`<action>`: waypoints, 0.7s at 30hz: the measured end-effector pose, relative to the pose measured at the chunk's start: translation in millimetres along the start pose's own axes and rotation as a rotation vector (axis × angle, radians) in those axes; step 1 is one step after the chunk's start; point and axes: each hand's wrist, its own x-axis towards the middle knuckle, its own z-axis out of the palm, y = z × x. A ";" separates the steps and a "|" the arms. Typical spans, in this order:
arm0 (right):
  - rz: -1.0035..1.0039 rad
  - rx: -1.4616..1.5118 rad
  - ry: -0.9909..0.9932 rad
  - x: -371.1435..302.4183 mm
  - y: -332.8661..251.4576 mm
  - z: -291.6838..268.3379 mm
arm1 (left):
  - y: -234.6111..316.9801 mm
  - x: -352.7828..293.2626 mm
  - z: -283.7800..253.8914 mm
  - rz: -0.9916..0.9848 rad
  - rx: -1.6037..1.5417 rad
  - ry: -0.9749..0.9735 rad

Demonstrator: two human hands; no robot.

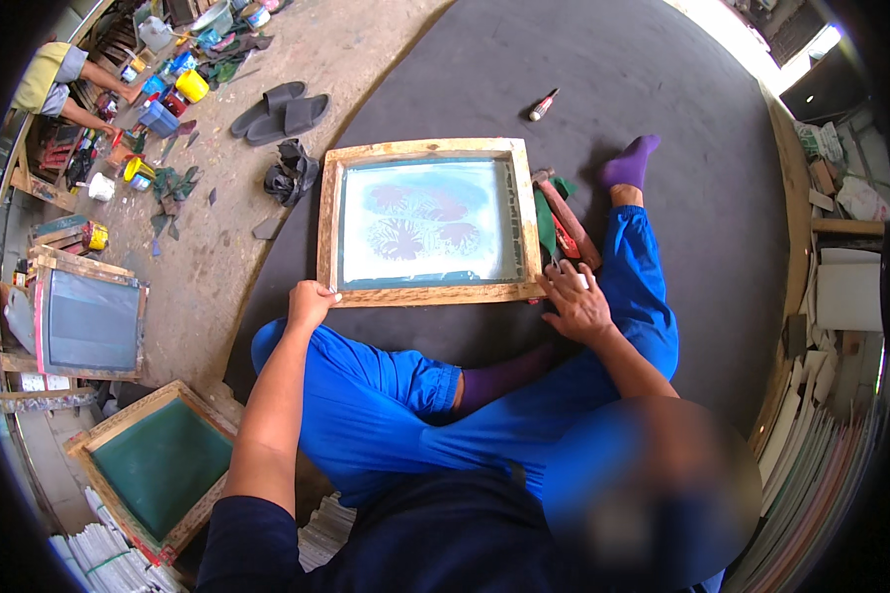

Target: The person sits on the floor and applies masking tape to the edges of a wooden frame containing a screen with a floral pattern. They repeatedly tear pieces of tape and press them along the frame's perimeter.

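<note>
A wooden-framed silk screen (420, 294) lies flat on the dark mat in front of me. Its pale blue-white mesh carries a faint plant-like pattern. My left hand (312, 304) is closed on the frame's near left corner. At the near right corner rests my right hand (577, 301), fingers spread, with a ring or white band on one finger. Just beyond those fingers lies a hammer (571, 221) with a reddish handle, over green scraps (545, 219). A red tool (565, 240), partly hidden beside the hammer, cannot be made out.
A small screwdriver-like tool (543, 105) lies farther out on the mat. Black sandals (285, 115) sit on the floor at left. More framed screens (156, 474) lean at lower left. Another person's arm (109, 81) reaches among paint tubs (192, 86). Stacked sheets (811, 445) line the right.
</note>
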 end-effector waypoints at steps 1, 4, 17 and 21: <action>0.007 -0.006 -0.033 -0.7 1.7 0.9 | 3.1 0.0 0.4 0.007 0.005 -0.003; -0.010 0.014 -0.043 12.5 -4.4 -12.7 | -5.2 -0.8 2.1 0.017 0.001 0.007; 0.729 0.093 -0.196 121.4 69.7 50.4 | -15.5 5.3 5.5 -0.042 -0.067 -0.026; 0.806 0.075 -0.234 132.1 64.6 53.2 | -18.0 4.7 5.3 -0.032 -0.185 -0.028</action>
